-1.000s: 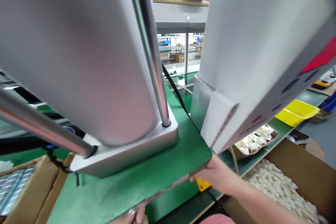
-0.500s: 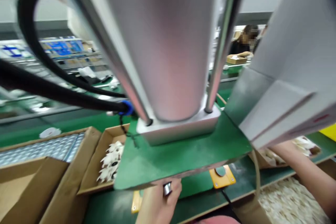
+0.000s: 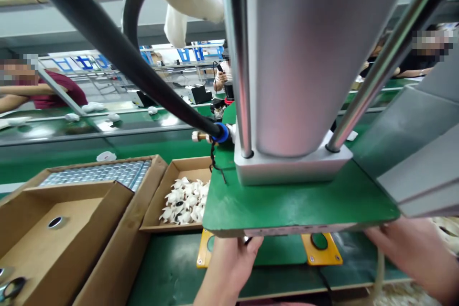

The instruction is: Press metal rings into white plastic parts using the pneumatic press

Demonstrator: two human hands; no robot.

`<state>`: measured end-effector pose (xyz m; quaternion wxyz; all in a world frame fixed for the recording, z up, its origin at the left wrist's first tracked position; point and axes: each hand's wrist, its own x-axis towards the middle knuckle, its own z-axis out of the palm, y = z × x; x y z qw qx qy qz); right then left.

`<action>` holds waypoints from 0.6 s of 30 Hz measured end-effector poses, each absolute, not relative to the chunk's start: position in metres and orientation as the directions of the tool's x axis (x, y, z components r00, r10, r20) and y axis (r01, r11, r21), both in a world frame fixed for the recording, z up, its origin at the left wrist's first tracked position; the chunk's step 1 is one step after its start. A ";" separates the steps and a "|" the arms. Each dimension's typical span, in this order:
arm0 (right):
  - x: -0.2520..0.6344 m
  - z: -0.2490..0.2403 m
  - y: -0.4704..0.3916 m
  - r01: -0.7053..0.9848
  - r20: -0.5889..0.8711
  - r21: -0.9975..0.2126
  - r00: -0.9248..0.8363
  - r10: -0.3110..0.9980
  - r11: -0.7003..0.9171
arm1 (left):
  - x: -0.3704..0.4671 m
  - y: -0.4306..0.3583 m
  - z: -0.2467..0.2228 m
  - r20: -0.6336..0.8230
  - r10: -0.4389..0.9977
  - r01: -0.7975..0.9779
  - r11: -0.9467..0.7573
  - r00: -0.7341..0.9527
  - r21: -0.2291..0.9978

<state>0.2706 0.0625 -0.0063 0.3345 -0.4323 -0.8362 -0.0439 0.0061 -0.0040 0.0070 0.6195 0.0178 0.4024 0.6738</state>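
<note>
The left hand (image 3: 233, 262) clasps a small metal part (image 3: 246, 239) just below the front of the green plate (image 3: 297, 205); the right hand (image 3: 405, 244), grip indeterminable, lies near its right corner.

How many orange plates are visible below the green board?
2: the left orange plate, partly behind the left hand; the right orange plate, between that hand and the right hand. Others may be hidden.
</note>
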 end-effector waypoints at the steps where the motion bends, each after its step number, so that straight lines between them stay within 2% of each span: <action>1: 0.257 -0.004 0.057 0.732 0.565 -0.160 -0.483 0.669 0.663 | 0.007 -0.004 0.007 -0.473 0.853 -0.808 0.112 -0.220 0.579; 3: 0.223 0.001 0.050 0.675 0.480 -0.054 -0.628 0.612 0.736 | 0.008 -0.005 0.005 -0.458 0.864 -0.781 0.132 -0.211 0.610; 9: 0.158 0.019 0.049 0.469 0.404 0.229 -0.843 0.355 0.853 | 0.000 -0.016 0.002 -0.350 0.896 -0.682 0.076 -0.274 0.728; 11: 0.157 0.027 0.051 0.414 0.339 0.202 -0.880 0.333 0.887 | -0.004 -0.020 0.002 -0.294 0.924 -0.649 0.067 -0.247 0.758; 13: 0.160 0.032 0.052 0.376 0.297 0.112 -0.896 0.331 0.920 | -0.006 -0.022 0.002 -0.250 0.945 -0.612 0.073 -0.209 0.787; 16: 0.164 0.032 0.052 0.360 0.298 -0.027 -0.887 0.352 0.932 | -0.007 -0.024 0.002 -0.175 0.958 -0.514 0.036 -0.225 0.857; 18: 0.164 0.030 0.051 0.376 0.329 -0.067 -0.866 0.376 0.924 | -0.005 -0.025 0.003 -0.103 0.957 -0.412 -0.019 -0.273 0.911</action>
